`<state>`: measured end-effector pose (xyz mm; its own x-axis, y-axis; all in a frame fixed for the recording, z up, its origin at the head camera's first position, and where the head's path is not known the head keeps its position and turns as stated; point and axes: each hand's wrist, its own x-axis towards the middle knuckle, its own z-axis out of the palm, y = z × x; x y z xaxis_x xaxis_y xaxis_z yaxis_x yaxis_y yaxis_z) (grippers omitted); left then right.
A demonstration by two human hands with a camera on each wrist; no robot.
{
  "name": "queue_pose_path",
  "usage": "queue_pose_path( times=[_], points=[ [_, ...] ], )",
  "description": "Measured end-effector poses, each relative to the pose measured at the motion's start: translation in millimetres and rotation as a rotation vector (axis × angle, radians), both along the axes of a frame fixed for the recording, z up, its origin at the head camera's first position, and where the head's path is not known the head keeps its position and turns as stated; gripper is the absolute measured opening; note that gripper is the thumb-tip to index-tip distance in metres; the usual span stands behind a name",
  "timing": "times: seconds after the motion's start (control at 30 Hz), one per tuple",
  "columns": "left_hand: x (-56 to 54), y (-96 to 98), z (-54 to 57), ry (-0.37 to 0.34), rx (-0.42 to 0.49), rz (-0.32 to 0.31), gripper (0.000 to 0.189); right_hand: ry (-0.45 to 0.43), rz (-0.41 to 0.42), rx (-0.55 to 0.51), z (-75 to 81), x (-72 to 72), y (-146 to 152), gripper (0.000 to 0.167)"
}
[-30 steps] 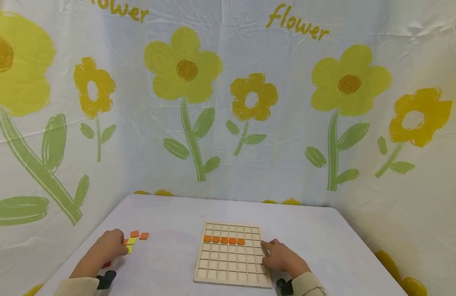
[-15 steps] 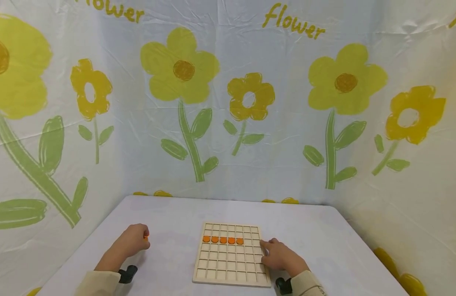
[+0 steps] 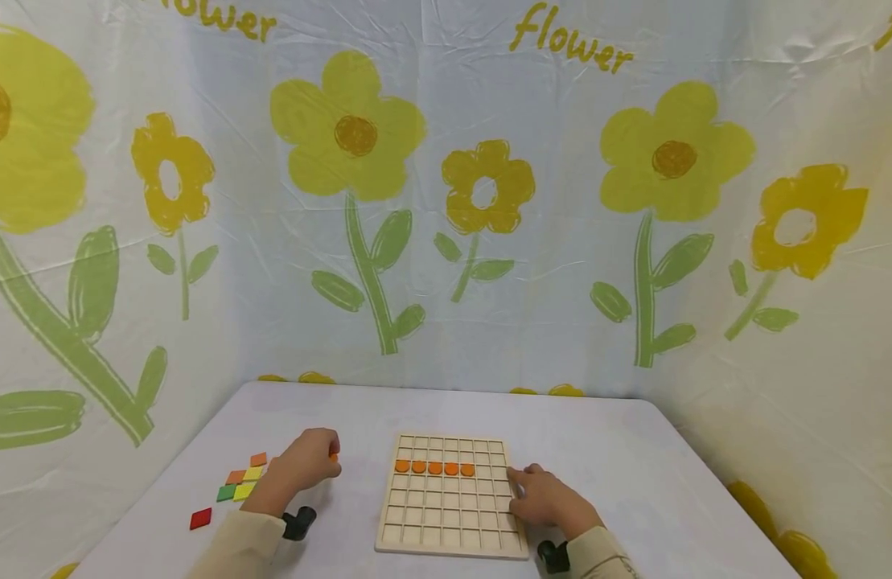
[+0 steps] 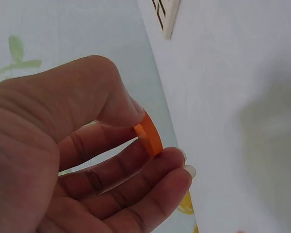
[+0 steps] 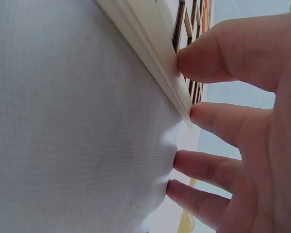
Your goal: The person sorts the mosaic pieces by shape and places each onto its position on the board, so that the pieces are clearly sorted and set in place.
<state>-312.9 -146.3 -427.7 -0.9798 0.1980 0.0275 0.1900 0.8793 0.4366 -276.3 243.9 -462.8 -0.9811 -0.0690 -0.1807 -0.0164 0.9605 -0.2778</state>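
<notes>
My left hand [image 3: 301, 465] is raised over the table left of the board, pinching an orange disc [image 4: 150, 135] between thumb and fingers; the left wrist view shows the disc edge-on. A wooden grid board [image 3: 456, 527] lies flat in front of me, with a row of several orange discs [image 3: 435, 469] across its upper left part. At the board's right edge rests my right hand [image 3: 550, 500]. Its thumb [image 5: 203, 60] touches the top of the board's rim and the index finger lies along the side. The other fingers extend to the table, fairly straight.
Left of the board, coloured square tiles lie loose: a red tile [image 3: 201, 519], a green tile [image 3: 226, 493], and yellow and orange tiles, such as an orange tile [image 3: 258, 459]. My left forearm partly covers this group. A flower-printed cloth [image 3: 431, 338] surrounds the white table [image 3: 612, 434].
My left hand has come away from the tiles with an orange disc and moved right toward the board. The tiles it covered show again. My right hand has stayed at the board's edge.
</notes>
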Motion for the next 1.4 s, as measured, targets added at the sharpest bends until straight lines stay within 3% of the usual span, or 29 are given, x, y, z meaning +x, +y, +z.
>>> queue_pose_path(
  times=[0.4,0.87,1.4],
  points=[
    [-4.9,43.7,-4.4,0.043,0.013,-0.040,0.018,-0.009,-0.006,-0.002,-2.3,-2.0,-0.2,0.059],
    [-9.5,74.0,-12.1,0.027,0.062,-0.116,0.015,-0.009,0.006,-0.007,-1.9,-1.5,-0.2,0.059],
    [-10.8,106.8,-19.9,0.093,0.120,-0.250,0.013,-0.008,0.011,-0.008,-3.4,-2.2,0.9,0.059]
  ],
)
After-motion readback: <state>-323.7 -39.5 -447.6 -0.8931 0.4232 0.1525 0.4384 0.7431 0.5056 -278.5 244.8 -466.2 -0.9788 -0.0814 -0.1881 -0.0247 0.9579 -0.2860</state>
